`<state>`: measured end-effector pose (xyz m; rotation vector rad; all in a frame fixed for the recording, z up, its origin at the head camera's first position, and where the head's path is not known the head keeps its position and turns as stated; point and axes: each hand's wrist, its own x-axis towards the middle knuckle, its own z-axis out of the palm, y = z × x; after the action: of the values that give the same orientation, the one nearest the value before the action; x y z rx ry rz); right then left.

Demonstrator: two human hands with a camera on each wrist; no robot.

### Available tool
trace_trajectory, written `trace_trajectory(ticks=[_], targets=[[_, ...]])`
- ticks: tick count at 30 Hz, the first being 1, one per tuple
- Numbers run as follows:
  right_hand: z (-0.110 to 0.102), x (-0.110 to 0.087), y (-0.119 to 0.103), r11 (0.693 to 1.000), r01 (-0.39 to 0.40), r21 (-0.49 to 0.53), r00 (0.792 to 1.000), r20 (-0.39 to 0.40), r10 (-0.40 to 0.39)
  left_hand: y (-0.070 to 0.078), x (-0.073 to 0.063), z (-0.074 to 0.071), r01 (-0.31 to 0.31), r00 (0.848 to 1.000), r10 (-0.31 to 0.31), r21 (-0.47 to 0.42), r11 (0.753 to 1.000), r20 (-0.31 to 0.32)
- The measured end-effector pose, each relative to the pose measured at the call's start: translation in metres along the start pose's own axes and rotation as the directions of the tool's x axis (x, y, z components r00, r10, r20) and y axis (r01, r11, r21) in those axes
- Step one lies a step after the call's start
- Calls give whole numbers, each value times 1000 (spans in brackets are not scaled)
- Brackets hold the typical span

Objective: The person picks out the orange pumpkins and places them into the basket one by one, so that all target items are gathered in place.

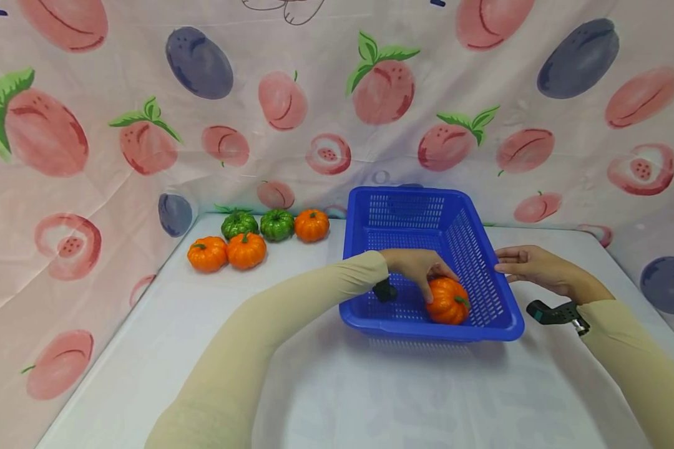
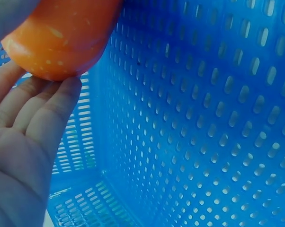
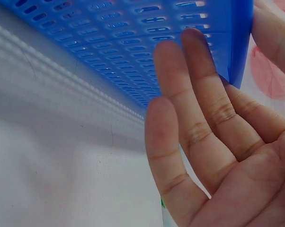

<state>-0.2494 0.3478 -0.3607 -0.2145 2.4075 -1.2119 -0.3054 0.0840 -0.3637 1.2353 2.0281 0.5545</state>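
In the head view, my left hand reaches into a blue plastic basket and holds an orange toy pumpkin near its front right corner. The left wrist view shows fingertips against the underside of that pumpkin, beside the perforated basket wall. My right hand is outside the basket at its right side, fingers fairly straight. Close up, the right fingers lie along the outer wall, with the thumb near the rim.
Left of the basket, on the white table, stands a group of toy pumpkins: two green ones and several orange ones. A fruit-printed cloth hangs behind and along the sides of the table.
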Motion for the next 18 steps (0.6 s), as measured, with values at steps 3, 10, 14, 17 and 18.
trace_trajectory(ticks=[3,10,14,17,18], targets=[[0,0,0,1000,-4,-5,1000,-3,4,0,0,0,5,1000,-4,-10,1000,14],[2,-1,-2,1000,-9,-22,1000,-12,9,2,-1,0,2,998,1,-64,998,58],[3,-1,-3,1000,-11,-25,1000,-11,11,4,-2,0,11,997,-8,-45,999,81],[3,0,-2,999,-17,-29,1000,-12,17,5,-1,-1,16,996,-13,-28,999,93],[2,0,-2,999,-19,-30,1000,-13,18,5,-1,-1,16,995,-13,-26,1000,97]])
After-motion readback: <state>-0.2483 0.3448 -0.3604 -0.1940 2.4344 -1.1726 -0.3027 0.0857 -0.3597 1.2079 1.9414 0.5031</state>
